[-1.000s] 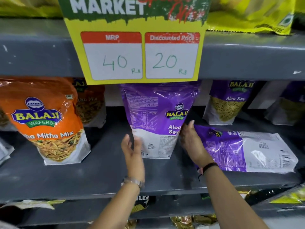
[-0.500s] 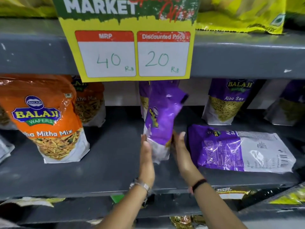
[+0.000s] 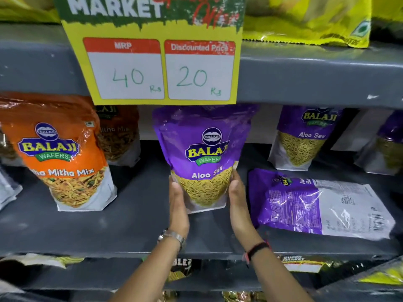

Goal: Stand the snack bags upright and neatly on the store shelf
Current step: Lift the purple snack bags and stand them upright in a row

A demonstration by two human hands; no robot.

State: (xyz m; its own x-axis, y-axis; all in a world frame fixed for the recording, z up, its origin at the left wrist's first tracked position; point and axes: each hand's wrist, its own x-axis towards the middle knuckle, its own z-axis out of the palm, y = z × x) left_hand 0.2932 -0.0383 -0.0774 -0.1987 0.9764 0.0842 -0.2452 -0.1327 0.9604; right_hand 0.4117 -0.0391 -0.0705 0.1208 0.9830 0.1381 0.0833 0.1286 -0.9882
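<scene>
- On the grey store shelf [image 3: 135, 227], at its middle, a purple Aloo Sev bag [image 3: 202, 158] stands upright with its front label facing out, just beneath the yellow price sign [image 3: 159, 68].
- Left hand [image 3: 177, 205] presses flat against the bag's lower left edge, fingers [image 3: 174, 188] extended and close together, not curled round anything.
- Right hand [image 3: 238, 203] mirrors it on the lower right edge, fingers [image 3: 234, 182] straight and laid along the pouch; the two hands clamp the bag between them near its base.
- A metal watch [image 3: 172, 236] sits on the left wrist, and a black band [image 3: 257, 249] on the right.
- Purple Aloo Sev bags in view number four: the held one, a second bag lying flat [image 3: 322, 205] just to the right of the right hand with its back panel and barcode up, a third bag upright [image 3: 305, 138] further back, and a fourth bag [image 3: 390, 144] partly cut off at the right edge.
- Orange bags number two: a Mitha Mix bag [image 3: 63, 153] standing at the left front, tilted a little, and another orange bag [image 3: 118, 136] upright behind it.
- Yellow bags [image 3: 305, 20] lie on the shelf above; their count cannot be told.
- The sign reads 40 under MRP and 20 under Discounted Price.
</scene>
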